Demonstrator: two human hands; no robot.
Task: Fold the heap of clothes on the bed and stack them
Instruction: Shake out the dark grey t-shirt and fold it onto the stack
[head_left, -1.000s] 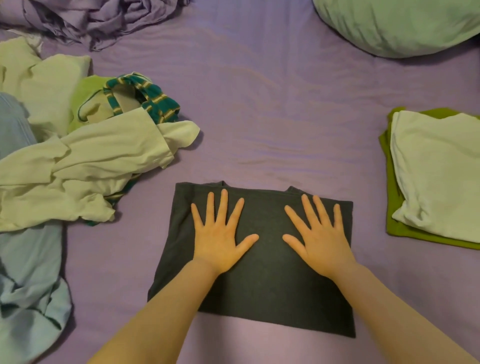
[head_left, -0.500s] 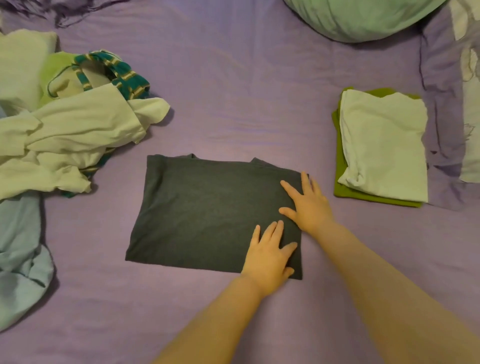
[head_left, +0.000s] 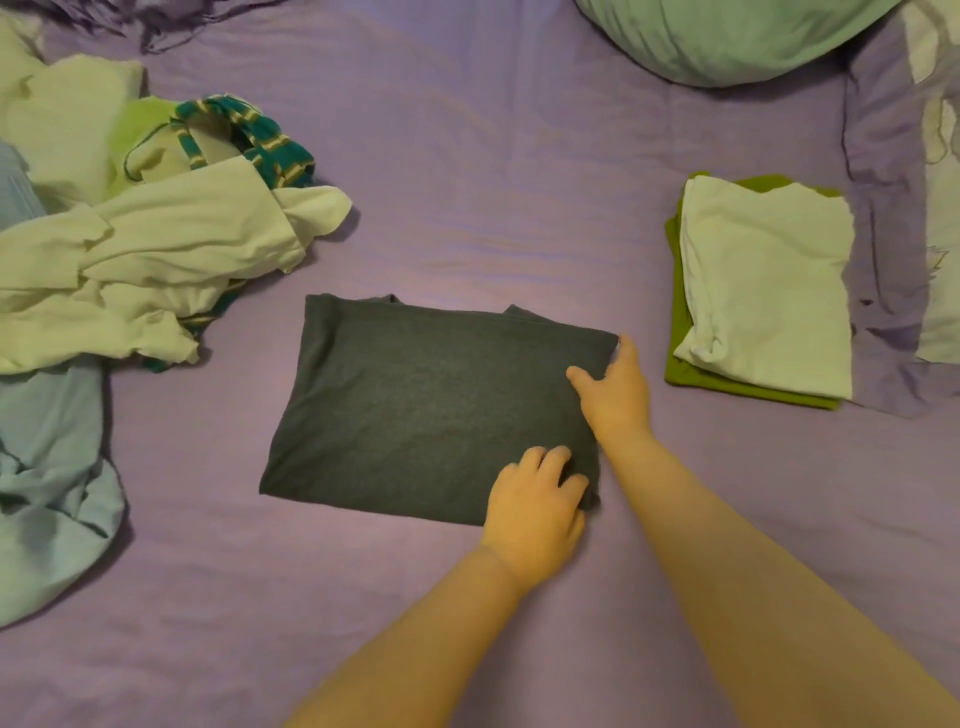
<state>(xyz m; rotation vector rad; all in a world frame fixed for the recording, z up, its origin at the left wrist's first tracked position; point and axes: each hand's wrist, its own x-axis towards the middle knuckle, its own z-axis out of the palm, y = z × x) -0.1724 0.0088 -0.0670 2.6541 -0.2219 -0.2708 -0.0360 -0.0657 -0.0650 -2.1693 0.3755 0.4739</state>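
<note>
In the head view, a folded dark grey shirt (head_left: 431, 410) lies flat on the purple bed sheet (head_left: 467, 156) at the centre of the frame, and both hands are at its right edge. The left hand (head_left: 537, 501) has its fingers curled round the lower right corner, while the right hand (head_left: 615, 384) pinches the upper right corner between thumb and fingers. A heap of unfolded clothes (head_left: 150, 249) fills the left of the frame, a stack of folded clothes (head_left: 763, 286) sits at the right, and a pale green pillow (head_left: 727, 36) is at the upper right.

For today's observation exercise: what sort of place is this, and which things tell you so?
Most likely a bedroom: a purple bed sheet covers the surface, a pale green pillow lies at the top, and a heap of unfolded clothes waits beside it.
</note>
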